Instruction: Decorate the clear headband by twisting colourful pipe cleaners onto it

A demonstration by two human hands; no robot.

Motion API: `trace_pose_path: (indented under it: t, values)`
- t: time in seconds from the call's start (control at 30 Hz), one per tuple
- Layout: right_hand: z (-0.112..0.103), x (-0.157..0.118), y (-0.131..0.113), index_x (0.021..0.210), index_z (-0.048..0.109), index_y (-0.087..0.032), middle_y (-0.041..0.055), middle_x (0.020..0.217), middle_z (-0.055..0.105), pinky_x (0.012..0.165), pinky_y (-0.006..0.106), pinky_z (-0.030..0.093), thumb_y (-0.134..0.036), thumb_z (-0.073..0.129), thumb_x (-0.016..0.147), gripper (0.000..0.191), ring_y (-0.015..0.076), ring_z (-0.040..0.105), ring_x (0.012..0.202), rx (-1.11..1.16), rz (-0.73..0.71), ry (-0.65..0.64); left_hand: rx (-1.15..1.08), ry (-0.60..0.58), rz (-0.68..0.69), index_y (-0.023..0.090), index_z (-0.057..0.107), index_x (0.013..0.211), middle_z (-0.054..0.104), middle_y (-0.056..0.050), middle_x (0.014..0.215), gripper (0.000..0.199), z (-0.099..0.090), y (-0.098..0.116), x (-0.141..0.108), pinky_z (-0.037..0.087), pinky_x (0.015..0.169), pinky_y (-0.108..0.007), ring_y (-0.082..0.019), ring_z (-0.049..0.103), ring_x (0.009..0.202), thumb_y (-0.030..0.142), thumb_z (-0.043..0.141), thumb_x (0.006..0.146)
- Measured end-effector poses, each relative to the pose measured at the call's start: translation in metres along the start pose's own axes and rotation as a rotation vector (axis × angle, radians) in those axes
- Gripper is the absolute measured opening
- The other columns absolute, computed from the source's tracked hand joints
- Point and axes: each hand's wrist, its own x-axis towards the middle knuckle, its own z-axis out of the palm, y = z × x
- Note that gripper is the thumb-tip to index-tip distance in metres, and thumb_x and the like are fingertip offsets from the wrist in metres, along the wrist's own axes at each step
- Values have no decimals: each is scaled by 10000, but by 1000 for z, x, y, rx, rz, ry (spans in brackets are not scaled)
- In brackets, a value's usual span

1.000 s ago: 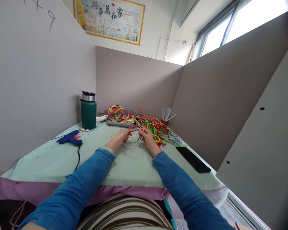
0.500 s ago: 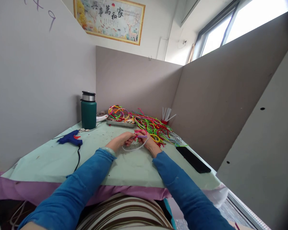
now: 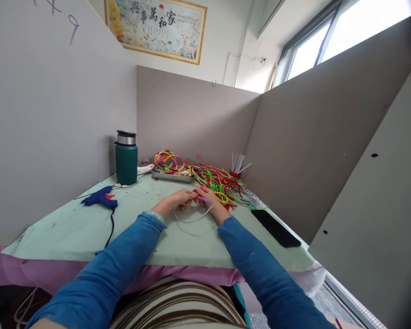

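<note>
Over the middle of the table, my left hand (image 3: 181, 198) and my right hand (image 3: 210, 198) meet at a thin white hoop (image 3: 191, 222), its curve hanging towards me. Part of the hoop near my right fingers is wrapped in purple pipe cleaner (image 3: 204, 199). A pink pipe cleaner (image 3: 208, 183) rises from between the hands and slants up to the right. My left fingers pinch the hoop beside the wrapped part. My right fingers are closed around the pink pipe cleaner and the wrapped part; their tips are partly hidden.
Behind my hands lie a metal tray (image 3: 173, 177) of colourful rings and a heap of pipe cleaners (image 3: 222, 178). A green bottle (image 3: 126, 162) and a blue glue gun (image 3: 102, 197) with its cord are at left. At right lies a black phone-like slab (image 3: 276, 228). Grey partitions (image 3: 198, 105) enclose the table.
The pink pipe cleaner, curled in a loop over my right hand before, now stretches out straighter to the upper right. My right fingers have flattened a little; the hoop has dipped slightly.
</note>
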Motion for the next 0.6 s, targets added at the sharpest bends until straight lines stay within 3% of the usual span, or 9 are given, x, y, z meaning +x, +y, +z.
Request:
trace_pose_path:
  t: [0.2, 0.43, 0.6]
  values:
    - [-3, 5, 3, 694, 608, -159, 5, 575, 567, 406, 232, 306, -619, 680, 620, 472, 90, 437, 451, -51, -6, 137, 53, 100, 98, 174, 498, 620, 298, 74, 474, 464, 0, 0, 2, 143, 409, -239, -57, 231, 411, 572, 735, 590]
    - [-4, 5, 3, 612, 499, -190, -60, 475, 454, 379, 236, 268, -566, 746, 568, 452, 69, 376, 377, -8, 43, 150, 78, 167, 222, 176, 493, 630, 307, 77, 482, 446, 0, -2, 8, 132, 414, -235, -54, 221, 417, 579, 682, 635]
    - [-2, 3, -1, 617, 505, -193, -72, 454, 417, 392, 235, 243, -528, 771, 554, 432, 65, 354, 380, 84, 73, 115, 121, 256, 361, 166, 583, 806, 409, 73, 526, 377, 0, 2, 5, 212, 444, -213, -66, 315, 462, 480, 708, 639]
